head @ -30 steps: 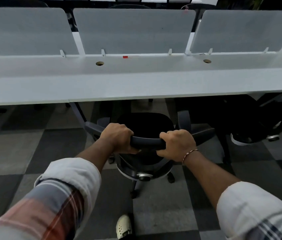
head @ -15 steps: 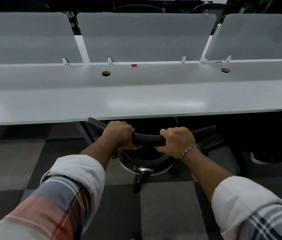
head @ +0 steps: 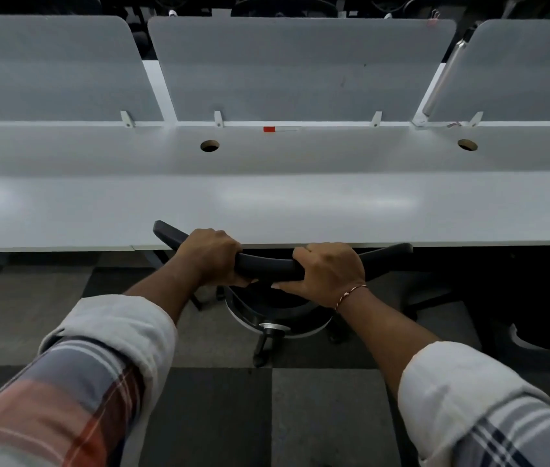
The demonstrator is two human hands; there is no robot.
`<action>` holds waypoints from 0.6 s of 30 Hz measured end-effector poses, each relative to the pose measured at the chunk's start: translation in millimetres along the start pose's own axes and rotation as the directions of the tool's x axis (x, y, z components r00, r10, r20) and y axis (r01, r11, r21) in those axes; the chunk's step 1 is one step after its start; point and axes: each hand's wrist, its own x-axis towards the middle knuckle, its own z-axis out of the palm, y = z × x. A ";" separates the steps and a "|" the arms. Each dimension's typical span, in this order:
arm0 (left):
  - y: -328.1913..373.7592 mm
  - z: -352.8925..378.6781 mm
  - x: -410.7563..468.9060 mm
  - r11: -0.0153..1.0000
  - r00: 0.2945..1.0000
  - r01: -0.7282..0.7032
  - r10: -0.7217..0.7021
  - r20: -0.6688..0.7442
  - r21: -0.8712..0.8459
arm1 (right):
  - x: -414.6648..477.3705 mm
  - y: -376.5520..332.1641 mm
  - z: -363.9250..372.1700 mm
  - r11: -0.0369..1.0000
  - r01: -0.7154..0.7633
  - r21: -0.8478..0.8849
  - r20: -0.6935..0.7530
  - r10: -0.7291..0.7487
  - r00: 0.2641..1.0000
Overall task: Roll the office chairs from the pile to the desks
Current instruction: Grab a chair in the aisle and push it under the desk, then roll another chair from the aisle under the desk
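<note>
The left hand point(head: 211, 256) and right hand point(head: 329, 271) each curl around the office chair point(head: 270, 264) back's top rail, probably for 2-handed steering; its seat sits under the desk point(head: 300, 203) front edge.

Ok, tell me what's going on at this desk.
A person grips the top rail of a black office chair with the left hand and right hand side by side. The chair is mostly under the long white desk, its rail at the desk's front edge.
</note>
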 end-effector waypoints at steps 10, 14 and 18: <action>11.8 6.1 -13.3 0.995 0.985 0.097 -0.095 -0.142 0.003 | -1.5 -7.4 -16.1 1.000 -0.029 -0.005 0.087 0.029 0.996; 26.6 13.0 -26.6 0.978 0.966 0.190 -0.201 -0.163 -0.083 | -10.5 -20.2 -20.8 0.987 -0.076 -0.140 0.174 0.100 0.980; 55.0 20.7 -45.8 0.954 0.938 0.224 -0.267 -0.222 -0.199 | -17.0 -33.6 -30.4 0.966 -0.179 -0.184 0.253 0.223 0.941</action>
